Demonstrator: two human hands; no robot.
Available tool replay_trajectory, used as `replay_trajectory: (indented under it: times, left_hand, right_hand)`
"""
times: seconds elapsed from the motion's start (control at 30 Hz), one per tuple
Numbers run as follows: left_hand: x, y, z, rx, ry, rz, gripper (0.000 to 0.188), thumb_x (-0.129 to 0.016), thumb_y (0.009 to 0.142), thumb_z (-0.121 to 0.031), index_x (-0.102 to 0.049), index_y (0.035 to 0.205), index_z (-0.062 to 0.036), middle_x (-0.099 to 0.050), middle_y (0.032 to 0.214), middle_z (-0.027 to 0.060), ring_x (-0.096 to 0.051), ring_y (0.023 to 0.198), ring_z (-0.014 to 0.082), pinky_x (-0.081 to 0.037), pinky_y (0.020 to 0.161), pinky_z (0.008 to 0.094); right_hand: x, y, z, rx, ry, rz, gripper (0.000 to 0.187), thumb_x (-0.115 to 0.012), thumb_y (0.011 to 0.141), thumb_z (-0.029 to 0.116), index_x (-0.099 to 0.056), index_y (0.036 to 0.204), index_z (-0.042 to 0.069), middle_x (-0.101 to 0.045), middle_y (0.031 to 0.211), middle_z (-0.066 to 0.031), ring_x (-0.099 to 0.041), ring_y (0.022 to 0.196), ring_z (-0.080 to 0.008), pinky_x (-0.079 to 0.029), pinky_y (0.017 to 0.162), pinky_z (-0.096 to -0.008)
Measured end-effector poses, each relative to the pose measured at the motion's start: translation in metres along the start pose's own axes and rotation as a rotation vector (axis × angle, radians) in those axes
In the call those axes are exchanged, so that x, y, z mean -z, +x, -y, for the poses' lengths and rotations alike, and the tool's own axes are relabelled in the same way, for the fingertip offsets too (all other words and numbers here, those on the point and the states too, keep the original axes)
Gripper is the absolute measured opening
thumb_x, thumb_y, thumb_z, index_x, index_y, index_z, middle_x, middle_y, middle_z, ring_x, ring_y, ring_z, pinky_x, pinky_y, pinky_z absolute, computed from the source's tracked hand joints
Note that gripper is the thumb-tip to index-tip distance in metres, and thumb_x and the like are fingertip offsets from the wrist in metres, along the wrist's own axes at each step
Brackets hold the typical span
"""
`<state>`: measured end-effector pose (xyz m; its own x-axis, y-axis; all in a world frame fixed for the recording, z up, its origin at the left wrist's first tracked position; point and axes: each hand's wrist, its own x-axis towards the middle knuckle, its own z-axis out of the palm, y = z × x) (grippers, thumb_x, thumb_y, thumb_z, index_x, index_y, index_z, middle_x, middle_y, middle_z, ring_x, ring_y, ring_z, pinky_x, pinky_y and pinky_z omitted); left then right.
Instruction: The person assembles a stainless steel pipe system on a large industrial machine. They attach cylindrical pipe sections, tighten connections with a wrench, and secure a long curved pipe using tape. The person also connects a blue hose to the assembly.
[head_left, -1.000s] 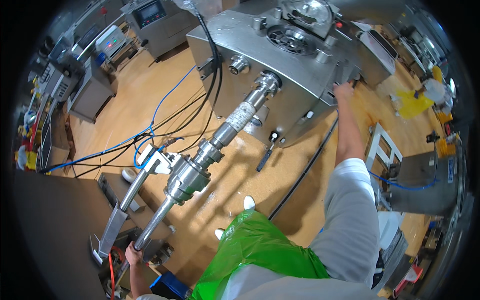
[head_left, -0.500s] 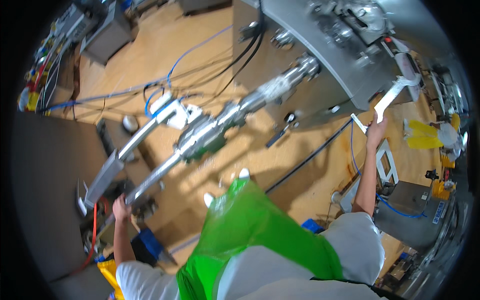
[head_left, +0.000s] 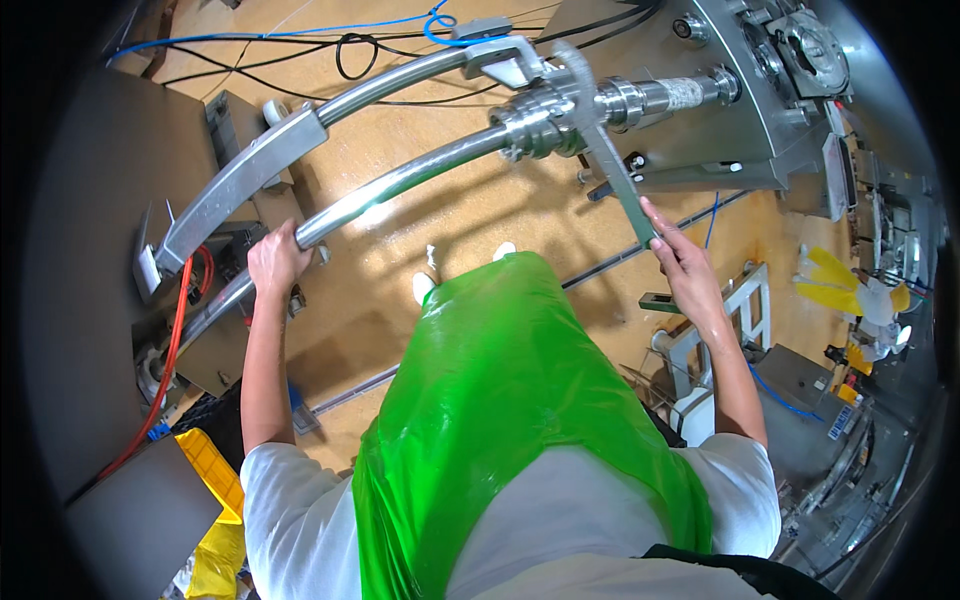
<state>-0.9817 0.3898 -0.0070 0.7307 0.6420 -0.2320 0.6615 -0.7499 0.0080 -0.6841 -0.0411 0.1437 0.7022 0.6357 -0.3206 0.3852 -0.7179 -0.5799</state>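
Two bare hands stood wide apart over a tan floor (head_left: pixel 385 220). At nine o'clock, the left hand (head_left: pixel 278 258) was wrapped fully around a long, shiny, round steel pipe (head_left: pixel 405 183). The pipe rose toward twelve o'clock, where it met a stepped, cylindrical steel coupling (head_left: pixel 540 118). At three o'clock, the thumb and fingers of the right hand (head_left: pixel 690 275) were closed on the handle of a flat, grey metal wrench with a hooked head (head_left: pixel 607 155). Its head crossed in front of the coupling near one o'clock; contact could not be told.

A boxy stainless-steel machine (head_left: pixel 715 150) filled one to two o'clock, its lower edge just above the right hand. A broad, dark grey panel (head_left: pixel 90 250) ended short of the left hand. Floor showed between the pipe and a glossy green plastic apron (head_left: pixel 500 370) at six o'clock, with a dark drain strip (head_left: pixel 612 262) passing between apron and machine.
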Motion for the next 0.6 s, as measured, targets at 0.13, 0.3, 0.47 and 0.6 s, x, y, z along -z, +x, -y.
replay_trajectory:
  times: [0.13, 0.3, 0.47, 0.6]
  left_hand:
    - [-0.008, 0.001, 0.007, -0.043, -0.039, -0.044, 0.025, -0.066, 0.077, -0.032, -0.064, 0.091, -0.0100, -0.070, 0.084, 0.0137, -0.069, 0.079, 0.0331, -0.055, 0.068, 0.0440]
    - [-0.009, -0.003, 0.011, -0.063, -0.068, -0.068, 0.024, -0.065, 0.078, -0.031, -0.065, 0.086, -0.0087, -0.070, 0.080, 0.0137, -0.069, 0.074, 0.0322, -0.055, 0.065, 0.0441]
    - [-0.011, -0.005, 0.015, -0.088, -0.094, -0.106, 0.023, -0.066, 0.077, -0.030, -0.065, 0.085, -0.0083, -0.069, 0.075, 0.0142, -0.069, 0.072, 0.0319, -0.055, 0.063, 0.0429]
    - [-0.012, -0.004, 0.017, -0.095, -0.126, -0.124, 0.022, -0.066, 0.077, -0.029, -0.065, 0.085, -0.0082, -0.069, 0.074, 0.0143, -0.069, 0.070, 0.0318, -0.055, 0.061, 0.0425]
  right_hand:
    - [-0.016, 0.001, 0.045, -0.067, -0.161, 0.108, 0.047, -0.049, 0.099, 0.013, -0.045, 0.144, 0.024, -0.052, 0.143, -0.0047, -0.060, 0.114, -0.0258, -0.044, 0.096, -0.0342]
    - [-0.020, 0.007, 0.078, -0.122, -0.249, 0.182, 0.047, -0.052, 0.098, 0.014, -0.046, 0.142, 0.030, -0.059, 0.131, -0.0137, -0.059, 0.116, -0.0338, -0.046, 0.096, -0.0368]
    - [-0.006, 0.019, 0.096, -0.066, -0.259, 0.269, 0.047, -0.053, 0.097, 0.010, -0.048, 0.140, 0.027, -0.058, 0.132, -0.0127, -0.061, 0.116, -0.0296, -0.046, 0.097, -0.0353]
    - [0.005, 0.033, 0.129, -0.182, -0.431, 0.356, 0.052, -0.052, 0.097, 0.010, -0.044, 0.144, 0.031, -0.063, 0.103, -0.0032, -0.034, 0.067, -0.0110, -0.043, 0.066, -0.0265]
